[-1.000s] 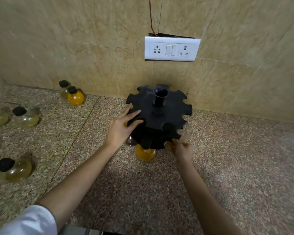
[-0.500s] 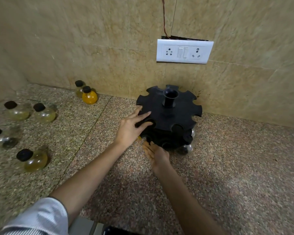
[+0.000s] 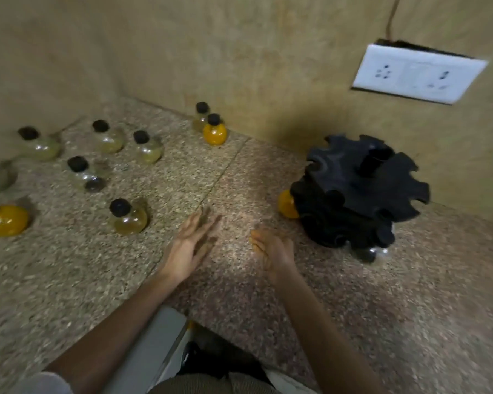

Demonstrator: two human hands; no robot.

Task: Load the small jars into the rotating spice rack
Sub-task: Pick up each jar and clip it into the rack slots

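Note:
The black rotating spice rack (image 3: 356, 191) stands on the counter at the right, near the wall. An orange jar (image 3: 286, 205) hangs in its left side and a clear jar (image 3: 372, 253) shows under its front. Several round black-capped jars stand loose at the left; the nearest is a pale yellow jar (image 3: 128, 217). An orange jar (image 3: 214, 131) stands by the back wall. My left hand (image 3: 190, 245) hovers flat with fingers spread, right of that pale jar. My right hand (image 3: 271, 250) is empty with loosely curled fingers, left of the rack. Both hands are blurred.
The speckled granite counter (image 3: 410, 322) meets tan walls at the back and left. A white socket plate (image 3: 416, 73) sits on the wall above the rack. More jars, including a big orange one (image 3: 5, 220), crowd the far left. The counter's front edge runs below my forearms.
Both hands have left the rack and drawn back to the left. The view has swung left, bringing more loose jars into sight.

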